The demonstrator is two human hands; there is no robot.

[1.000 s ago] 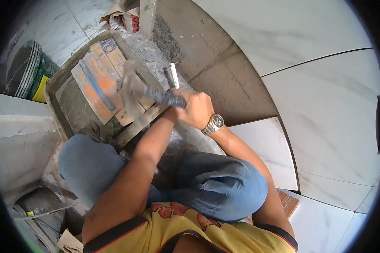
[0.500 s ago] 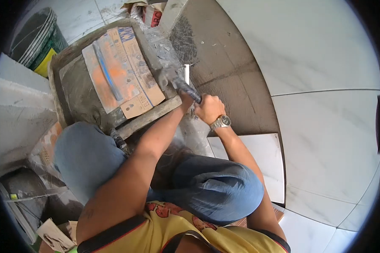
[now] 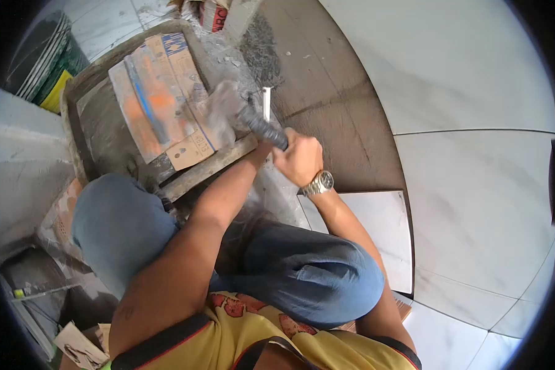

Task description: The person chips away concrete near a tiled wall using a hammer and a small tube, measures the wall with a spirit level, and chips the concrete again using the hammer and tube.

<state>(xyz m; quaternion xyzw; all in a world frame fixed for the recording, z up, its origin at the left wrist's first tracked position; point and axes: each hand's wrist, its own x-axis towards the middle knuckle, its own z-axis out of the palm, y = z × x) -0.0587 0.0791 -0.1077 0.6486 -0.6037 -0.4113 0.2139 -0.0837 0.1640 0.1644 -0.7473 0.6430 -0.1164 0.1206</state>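
My right hand [image 3: 300, 157], with a metal watch on its wrist, is closed round the dark, ribbed handle of a hammer-like tool [image 3: 262, 126]. Its greyish head is smeared by motion, over the right edge of a cardboard piece [image 3: 194, 148]. My left hand [image 3: 264, 150] is just beside and below that handle. Its fingers are mostly hidden, so its grip does not show. A thin white strip [image 3: 266, 102] rises just above the left hand, but whether the hand holds it I cannot tell.
The cardboard lies over a mortar-stained tub [image 3: 75, 132] at left. A bucket [image 3: 61, 68] stands behind it. Large marbled tiles [image 3: 468, 179] cover the right side, beside bare grey screed [image 3: 336, 111]. A loose white tile [image 3: 376, 225] lies by my right forearm.
The tool's head has swung left and looks larger, with more of the handle showing. My right hand has shifted slightly left. The whole view has slid a little left and up.
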